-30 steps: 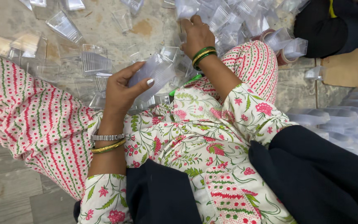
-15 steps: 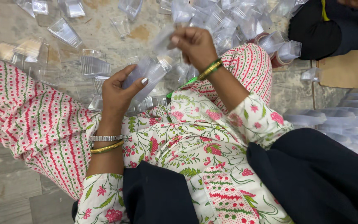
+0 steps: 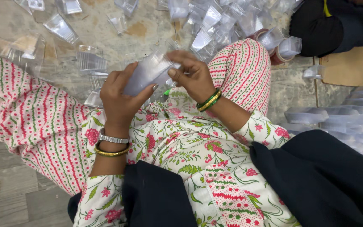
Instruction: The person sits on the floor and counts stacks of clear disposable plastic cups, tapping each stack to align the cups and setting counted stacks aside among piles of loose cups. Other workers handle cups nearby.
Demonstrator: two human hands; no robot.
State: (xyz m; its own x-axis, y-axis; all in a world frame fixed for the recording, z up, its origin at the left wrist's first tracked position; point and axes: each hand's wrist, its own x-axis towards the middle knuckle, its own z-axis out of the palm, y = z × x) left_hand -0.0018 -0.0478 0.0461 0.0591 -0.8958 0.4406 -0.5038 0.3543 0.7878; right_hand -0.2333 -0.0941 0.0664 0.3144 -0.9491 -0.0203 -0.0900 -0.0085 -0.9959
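Head view: left hand (image 3: 120,98) grips one stack of clear plastic cups (image 3: 148,73) above the lap, right hand (image 3: 194,75) pinches its top end (fingers closed), among many loose cups (image 3: 91,61) (too many to count) on the floor (image 3: 143,29).

Left hand (image 3: 120,98) raised over the lap, fingers curled and closed in a grasp, thumb up. Right hand (image 3: 192,75) just beside it, fingertips pinched and turned toward the left. Both forearms bent inward, wrists nearly level.
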